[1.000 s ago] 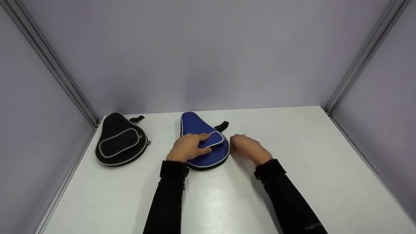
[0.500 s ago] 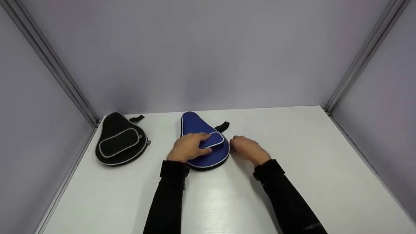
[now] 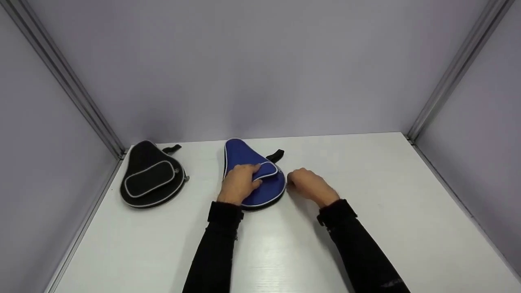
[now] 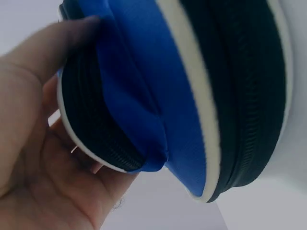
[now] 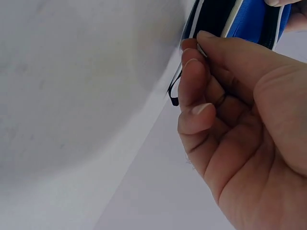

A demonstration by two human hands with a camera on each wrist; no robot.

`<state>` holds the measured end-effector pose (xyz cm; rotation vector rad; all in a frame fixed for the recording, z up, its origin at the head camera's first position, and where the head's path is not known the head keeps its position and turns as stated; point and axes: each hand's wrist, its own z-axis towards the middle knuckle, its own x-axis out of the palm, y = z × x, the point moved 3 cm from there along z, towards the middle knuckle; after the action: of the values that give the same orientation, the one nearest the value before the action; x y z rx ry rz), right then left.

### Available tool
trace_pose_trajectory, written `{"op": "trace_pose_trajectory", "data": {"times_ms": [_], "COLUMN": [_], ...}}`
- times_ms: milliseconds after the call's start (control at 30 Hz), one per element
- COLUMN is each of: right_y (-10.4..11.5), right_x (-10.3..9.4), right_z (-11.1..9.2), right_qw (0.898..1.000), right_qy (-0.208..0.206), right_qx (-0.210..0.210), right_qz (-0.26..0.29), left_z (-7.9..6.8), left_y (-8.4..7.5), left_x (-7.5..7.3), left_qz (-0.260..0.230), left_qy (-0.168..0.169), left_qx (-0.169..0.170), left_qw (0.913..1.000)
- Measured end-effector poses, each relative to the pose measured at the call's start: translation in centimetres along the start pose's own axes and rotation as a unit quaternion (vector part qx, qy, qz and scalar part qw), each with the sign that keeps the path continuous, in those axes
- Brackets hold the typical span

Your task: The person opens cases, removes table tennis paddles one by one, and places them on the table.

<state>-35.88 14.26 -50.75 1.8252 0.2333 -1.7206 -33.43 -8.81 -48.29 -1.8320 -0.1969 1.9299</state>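
Observation:
A blue table tennis bat case [image 3: 243, 154] with white piping lies on the white table. My left hand [image 3: 237, 184] grips its raised front pocket [image 3: 266, 169]; in the left wrist view, thumb and fingers are on either side of that pocket, which bulges up. The case's main zipper [image 4: 247, 115] runs along its dark side band, closed over the stretch that shows. At the case's right edge, my right hand [image 3: 310, 186] pinches a small zipper pull [image 5: 202, 50] between thumb and forefinger, mostly hidden by the fingertips. Its other fingers are curled.
A black bat case [image 3: 150, 179] of the same shape, with a front pocket, lies to the left on the table [image 3: 407, 228]. A black strap [image 3: 276, 155] sticks out from the blue case. Grey walls [image 3: 260, 69] stand behind and on both sides.
The blue case has shifted slightly back and to the left. My left hand has moved a little to the right over it, drawing the pocket up. The right hand has barely moved.

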Motion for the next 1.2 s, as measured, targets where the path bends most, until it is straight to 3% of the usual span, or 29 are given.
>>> {"op": "trace_pose_trajectory", "data": {"times_ms": [200, 467, 767, 900, 1067, 1200], "right_y": [1.7, 3.3, 2.6, 1.7, 0.2, -0.8], "right_x": [-0.3, -0.2, -0.4, -0.5, -0.7, -0.8], "right_z": [-0.3, -0.3, -0.6, -0.7, -1.0, -1.4], "right_qw": [0.999, 0.992, 0.998, 0.999, 0.998, 0.997], "right_qy": [0.024, 0.098, 0.027, -0.006, -0.032, -0.041], "right_qx": [-0.043, -0.062, -0.048, -0.042, -0.037, -0.034], "right_qz": [0.000, 0.056, 0.002, -0.018, -0.036, -0.051], "left_z": [0.0, -0.1, -0.5, -0.8, -1.3, -1.6], "left_y": [0.5, 0.5, -1.0, -1.7, -2.2, -2.5], "left_x": [0.1, 0.0, -0.2, -0.7, -0.8, -0.6], "left_qz": [0.000, -0.009, 0.025, 0.011, -0.010, 0.000], "left_qy": [-0.017, -0.020, -0.007, -0.001, 0.028, 0.049], "left_qx": [-0.008, -0.012, 0.000, 0.003, 0.010, 0.026], "left_qw": [0.9998, 0.9997, 0.9997, 0.9999, 0.9995, 0.9984]}}
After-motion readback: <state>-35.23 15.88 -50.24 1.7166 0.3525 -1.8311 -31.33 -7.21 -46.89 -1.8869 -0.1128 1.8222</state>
